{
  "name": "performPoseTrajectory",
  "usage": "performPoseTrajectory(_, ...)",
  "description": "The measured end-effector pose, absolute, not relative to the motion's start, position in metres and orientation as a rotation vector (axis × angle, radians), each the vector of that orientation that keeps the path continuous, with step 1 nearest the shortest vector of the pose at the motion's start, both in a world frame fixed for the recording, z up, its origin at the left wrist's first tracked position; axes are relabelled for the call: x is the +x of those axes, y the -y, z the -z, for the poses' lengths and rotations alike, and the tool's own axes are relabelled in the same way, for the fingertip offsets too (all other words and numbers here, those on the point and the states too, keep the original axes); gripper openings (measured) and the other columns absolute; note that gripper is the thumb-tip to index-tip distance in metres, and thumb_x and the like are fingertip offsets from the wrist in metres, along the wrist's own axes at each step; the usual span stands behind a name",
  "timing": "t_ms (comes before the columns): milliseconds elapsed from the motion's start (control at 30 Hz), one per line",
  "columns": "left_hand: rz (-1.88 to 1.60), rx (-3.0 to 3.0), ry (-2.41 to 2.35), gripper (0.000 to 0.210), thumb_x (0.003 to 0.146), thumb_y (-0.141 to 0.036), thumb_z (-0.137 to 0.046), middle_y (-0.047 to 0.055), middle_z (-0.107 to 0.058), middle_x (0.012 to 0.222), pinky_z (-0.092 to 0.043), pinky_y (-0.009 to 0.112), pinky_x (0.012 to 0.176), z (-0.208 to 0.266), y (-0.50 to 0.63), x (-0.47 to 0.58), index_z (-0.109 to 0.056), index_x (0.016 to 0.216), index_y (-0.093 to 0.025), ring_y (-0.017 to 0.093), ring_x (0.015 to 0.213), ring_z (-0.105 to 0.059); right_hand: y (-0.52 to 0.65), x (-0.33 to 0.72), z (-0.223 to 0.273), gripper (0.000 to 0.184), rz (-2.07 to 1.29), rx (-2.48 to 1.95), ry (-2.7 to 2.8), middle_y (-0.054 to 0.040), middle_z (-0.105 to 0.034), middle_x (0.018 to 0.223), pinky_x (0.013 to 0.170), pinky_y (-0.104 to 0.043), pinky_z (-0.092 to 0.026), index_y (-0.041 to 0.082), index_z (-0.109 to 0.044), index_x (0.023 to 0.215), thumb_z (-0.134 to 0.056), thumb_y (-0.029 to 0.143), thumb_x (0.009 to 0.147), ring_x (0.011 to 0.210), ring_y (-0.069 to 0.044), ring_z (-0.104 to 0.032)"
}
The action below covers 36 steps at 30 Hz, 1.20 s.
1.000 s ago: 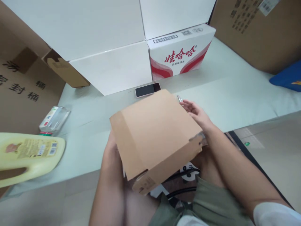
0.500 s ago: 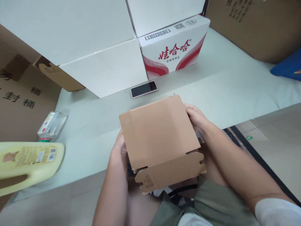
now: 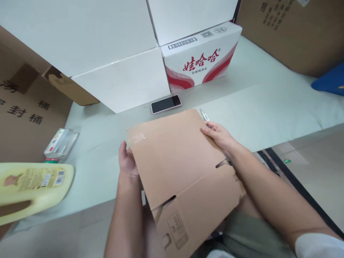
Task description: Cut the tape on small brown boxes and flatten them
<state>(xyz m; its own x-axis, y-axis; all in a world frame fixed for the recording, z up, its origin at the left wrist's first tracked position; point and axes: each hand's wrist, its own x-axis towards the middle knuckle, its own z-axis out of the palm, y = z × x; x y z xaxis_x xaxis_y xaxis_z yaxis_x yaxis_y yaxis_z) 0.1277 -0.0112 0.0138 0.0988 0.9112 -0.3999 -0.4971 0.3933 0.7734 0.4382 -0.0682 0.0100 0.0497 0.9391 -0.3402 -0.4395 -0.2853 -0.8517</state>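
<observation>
A brown cardboard box (image 3: 176, 154) is tilted in front of me above my lap, with its slotted end flap (image 3: 200, 209) hanging open toward me. My right hand (image 3: 218, 135) grips its right edge, thumb on top and the other fingers partly hidden underneath. At the left edge, my left hand (image 3: 128, 160) supports the box with the thumb raised and the fingers mostly hidden behind the cardboard. Beyond my right hand, the tip of a thin silvery tool (image 3: 204, 115) shows on the table; its kind is unclear.
A phone (image 3: 166, 104) lies on the pale green table (image 3: 268, 107) before white cartons (image 3: 134, 80) and a red-and-white carton (image 3: 201, 66). On the left are a clear bottle (image 3: 61, 144) and a yellow jug (image 3: 40, 186). Large brown cartons (image 3: 287, 39) flank the table.
The box's slotted flap has swung outward and now spreads wider toward me. My right thumb has come onto the top of the edge, and my left thumb has lifted into view.
</observation>
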Motion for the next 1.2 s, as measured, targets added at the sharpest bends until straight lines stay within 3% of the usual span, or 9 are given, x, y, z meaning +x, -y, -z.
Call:
performPoseTrajectory(100, -0.946, 0.487, -1.06, 0.048, 0.081, -0.063, -0.067, 0.015, -0.076, 0.084, -0.063, 0.05, 0.08, -0.012, 0.015, 0.122, -0.072, 0.096, -0.018, 0.042, 0.104, -0.074, 0.068, 0.435, -0.009, 0.049, -1.474, -1.206, 0.568, -0.0015, -0.078, 0.076, 0.059, -0.031, -0.059, 0.023, -0.066, 0.098, -0.091, 0.044, 0.062, 0.062, -0.019, -0.073)
performPoseTrajectory(233, -0.863, 0.581, -1.12, 0.032, 0.066, -0.025, -0.085, 0.011, -0.077, 0.08, -0.063, 0.043, 0.073, -0.01, 0.016, 0.125, -0.073, 0.094, -0.015, 0.033, 0.079, -0.078, 0.066, 0.431, -0.007, 0.04, -1.449, -1.232, 0.533, 0.0001, -0.077, 0.078, 0.062, -0.03, -0.058, 0.024, -0.065, 0.096, -0.087, 0.039, 0.066, 0.063, -0.018, -0.072)
performPoseTrajectory(300, -0.911, 0.575, -1.127, 0.031, 0.065, -0.019, -0.084, 0.01, -0.077, 0.078, -0.063, 0.039, 0.068, -0.01, 0.011, 0.126, -0.073, 0.094, -0.013, 0.028, 0.067, -0.076, 0.064, 0.435, -0.007, 0.034, -1.465, -1.207, 0.479, 0.0001, -0.076, 0.077, 0.061, -0.029, -0.056, 0.024, -0.066, 0.094, -0.081, 0.043, 0.07, 0.062, -0.016, -0.069)
performPoseTrajectory(433, -1.142, 0.425, -1.116, 0.02, 0.082, -0.027, -0.071, 0.009, -0.079, 0.086, -0.063, 0.036, 0.076, -0.011, -0.001, 0.123, -0.073, 0.098, -0.015, 0.023, 0.075, -0.076, 0.064, 0.444, -0.012, 0.045, -1.511, -1.131, 0.519, -0.0043, -0.073, 0.076, 0.061, -0.033, -0.055, 0.023, -0.066, 0.09, -0.061, 0.066, 0.078, 0.063, -0.019, -0.068)
performPoseTrajectory(533, -1.329, 0.352, -1.068, 0.019, 0.089, -0.027, -0.064, 0.006, -0.079, 0.095, -0.062, 0.032, 0.084, -0.01, -0.006, 0.126, -0.072, 0.104, -0.019, 0.02, 0.086, -0.076, 0.067, 0.439, -0.015, 0.056, -1.568, -1.037, 0.648, -0.0041, -0.073, 0.083, 0.059, -0.033, -0.054, 0.025, -0.064, 0.093, -0.061, 0.077, 0.071, 0.067, -0.02, -0.07)
performPoseTrajectory(667, -1.281, 0.318, -1.028, 0.016, 0.092, -0.027, -0.063, 0.005, -0.078, 0.097, -0.061, 0.032, 0.084, -0.006, -0.007, 0.136, -0.07, 0.105, -0.02, 0.018, 0.085, -0.075, 0.073, 0.418, -0.012, 0.05, -1.616, -1.127, 0.68, 0.0005, -0.071, 0.076, 0.049, -0.023, -0.045, 0.023, -0.062, 0.09, -0.086, 0.054, 0.058, 0.057, -0.013, -0.064)
performPoseTrajectory(867, -1.186, 0.371, -0.968, 0.02, 0.091, -0.034, -0.066, 0.008, -0.077, 0.101, -0.061, 0.034, 0.081, -0.007, -0.006, 0.147, -0.07, 0.104, -0.021, 0.021, 0.089, -0.075, 0.082, 0.402, -0.014, 0.042, -1.44, -1.237, 0.558, 0.006, -0.056, 0.055, 0.037, -0.02, -0.023, 0.02, -0.059, 0.077, -0.086, 0.047, 0.058, 0.039, -0.005, -0.04)
performPoseTrajectory(1067, -1.185, 0.413, -0.888, 0.03, 0.095, -0.043, -0.05, 0.008, -0.075, 0.117, -0.059, 0.029, 0.068, -0.022, -0.002, 0.156, -0.07, 0.1, -0.022, 0.02, 0.091, -0.074, 0.145, 0.484, -0.036, 0.041, -1.031, -1.34, 0.497, 0.0064, -0.058, 0.06, 0.036, -0.019, -0.029, 0.022, -0.059, 0.082, -0.088, 0.044, 0.063, 0.04, -0.004, -0.043)
performPoseTrajectory(1200, -1.133, 0.426, -0.923, 0.024, 0.089, -0.04, -0.056, 0.007, -0.076, 0.107, -0.059, 0.03, 0.068, -0.022, 0.001, 0.158, -0.07, 0.096, -0.021, 0.019, 0.083, -0.074, 0.191, 0.564, -0.056, 0.038, -0.879, -1.408, 0.74, 0.0002, -0.064, 0.067, 0.044, -0.023, -0.044, 0.022, -0.061, 0.089, -0.078, 0.054, 0.076, 0.051, -0.01, -0.058)
